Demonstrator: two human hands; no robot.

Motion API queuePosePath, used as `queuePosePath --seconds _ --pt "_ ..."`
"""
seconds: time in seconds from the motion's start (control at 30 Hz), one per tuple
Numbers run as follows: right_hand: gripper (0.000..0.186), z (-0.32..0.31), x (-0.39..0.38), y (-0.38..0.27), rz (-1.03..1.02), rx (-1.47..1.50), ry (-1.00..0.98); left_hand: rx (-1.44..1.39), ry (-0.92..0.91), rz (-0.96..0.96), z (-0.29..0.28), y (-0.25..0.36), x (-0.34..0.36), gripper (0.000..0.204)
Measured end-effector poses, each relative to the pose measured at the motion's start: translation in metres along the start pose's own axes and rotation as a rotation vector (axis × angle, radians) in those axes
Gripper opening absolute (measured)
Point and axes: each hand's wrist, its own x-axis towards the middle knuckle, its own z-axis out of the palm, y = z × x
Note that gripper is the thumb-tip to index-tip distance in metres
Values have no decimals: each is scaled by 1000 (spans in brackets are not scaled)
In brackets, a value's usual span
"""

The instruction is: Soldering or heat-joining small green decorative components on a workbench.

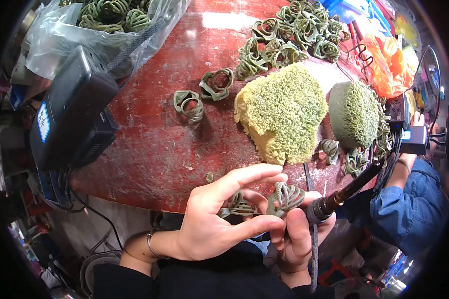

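My left hand [219, 219] and my right hand [297, 234] meet just below the front edge of a round red table [154, 149]. Between their fingers are green woven loop pieces [284, 197], one at each hand, touching each other. My right hand also grips a dark tool with a brass-coloured collar [341, 194] and a hanging cord; the tool points up to the right. Its tip lies near some green loops [356, 162] at the table's right edge.
A fuzzy yellow-green clump [282, 114] and a smaller darker one [354, 114] lie on the table. Loose loops [204, 92] and a heap of loops [294, 32] lie farther back. A black device [70, 114] and a plastic bag [105, 30] sit left. Another person's blue sleeve [409, 209] is at right.
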Motion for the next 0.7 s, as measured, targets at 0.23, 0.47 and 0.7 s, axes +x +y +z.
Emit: queuePosePath --seconds 0.23,0.47,0.7 --pt "23 1 -1 0 -10 -4 -2 176 -23 19 -2 6 2 49" --pt "28 7 -1 1 -80 -43 40 160 27 89 0 5 1 43" --pt "17 -4 0 2 -137 30 -42 179 51 80 1 7 -1 44"
